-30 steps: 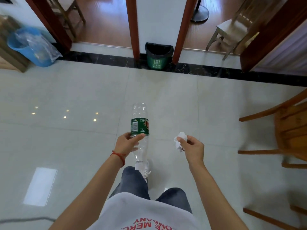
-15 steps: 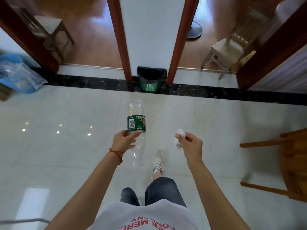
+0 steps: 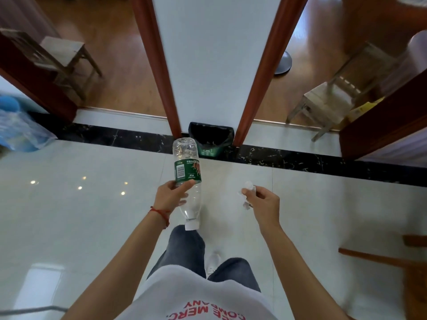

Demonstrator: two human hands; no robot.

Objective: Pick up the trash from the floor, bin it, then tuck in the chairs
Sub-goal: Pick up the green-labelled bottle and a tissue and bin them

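Head view: left hand (image 3: 169, 197) grips the bottle (image 3: 187, 179) cap-down below its label, right hand (image 3: 263, 205) pinches the tissue (image 3: 247, 192), and open tile (image 3: 92, 215) runs ahead to the bin (image 3: 211, 138) against the wall.

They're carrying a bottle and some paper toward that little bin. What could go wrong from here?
The bin has a small opening and sits tight against the wall, so the long plastic bottle might glance off its rim. The crumpled paper, only pinched by the right hand, could slip free or miss.
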